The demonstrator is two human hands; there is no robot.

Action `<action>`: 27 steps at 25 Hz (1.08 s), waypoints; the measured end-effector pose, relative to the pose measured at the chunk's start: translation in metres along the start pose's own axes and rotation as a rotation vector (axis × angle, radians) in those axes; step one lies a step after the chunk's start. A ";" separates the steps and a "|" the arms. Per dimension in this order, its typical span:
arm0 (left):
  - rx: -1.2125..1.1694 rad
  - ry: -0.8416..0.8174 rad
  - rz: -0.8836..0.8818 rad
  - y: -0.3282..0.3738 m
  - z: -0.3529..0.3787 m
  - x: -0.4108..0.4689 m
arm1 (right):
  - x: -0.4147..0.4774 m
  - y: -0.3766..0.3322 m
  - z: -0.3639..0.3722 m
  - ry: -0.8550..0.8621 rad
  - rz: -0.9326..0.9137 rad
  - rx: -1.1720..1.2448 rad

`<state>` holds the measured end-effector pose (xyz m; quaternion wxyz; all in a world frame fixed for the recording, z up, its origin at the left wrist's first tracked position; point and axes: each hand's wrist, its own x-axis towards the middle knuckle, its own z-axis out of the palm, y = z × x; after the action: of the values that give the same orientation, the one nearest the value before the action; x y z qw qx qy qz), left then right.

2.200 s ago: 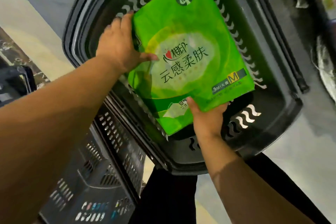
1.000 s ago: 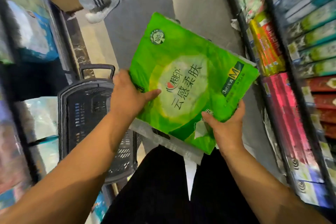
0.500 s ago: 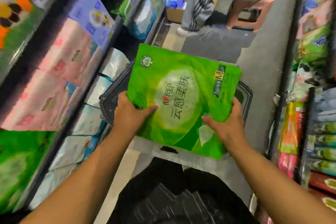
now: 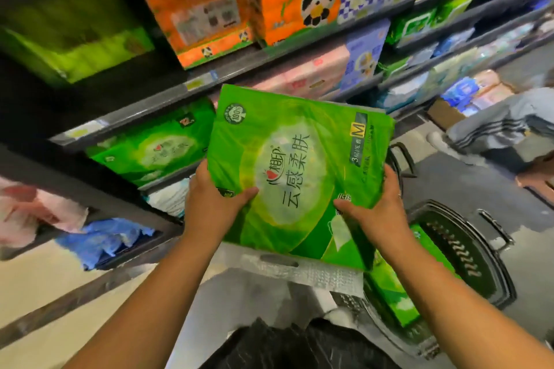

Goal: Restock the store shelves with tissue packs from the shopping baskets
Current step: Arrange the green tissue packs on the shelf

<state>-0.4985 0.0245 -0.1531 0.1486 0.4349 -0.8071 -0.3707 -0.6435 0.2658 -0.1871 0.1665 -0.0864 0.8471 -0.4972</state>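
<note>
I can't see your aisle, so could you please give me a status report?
Left hand, right hand gripping green tissue pack. Not yet shelved; matching pack on shelf beyond. Nothing seen between.

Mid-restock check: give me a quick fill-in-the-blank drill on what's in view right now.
1. The left hand and right hand grip a tissue pack coloured ____.
2. The yellow box on its front bears the letter ____.
3. The orange pack above shows a cartoon ____.
4. A matching pack sits on a shelf to the held pack's ____.

Missing words: green; M; panda; left.
</note>
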 end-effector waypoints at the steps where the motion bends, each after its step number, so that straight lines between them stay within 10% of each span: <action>1: -0.002 0.042 -0.014 -0.013 -0.023 -0.001 | -0.004 -0.015 0.017 -0.033 -0.040 -0.009; 13: -0.164 0.330 -0.034 -0.107 -0.263 0.001 | -0.066 -0.200 0.169 -0.262 -0.394 0.038; 27: -0.242 0.509 0.118 -0.047 -0.375 0.070 | -0.008 -0.386 0.187 -0.331 -0.619 0.070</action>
<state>-0.2997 -0.2247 0.0622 0.4184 0.4453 -0.7178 -0.3338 -0.5748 -0.0730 0.0662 0.1460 -0.4128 0.7248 -0.5319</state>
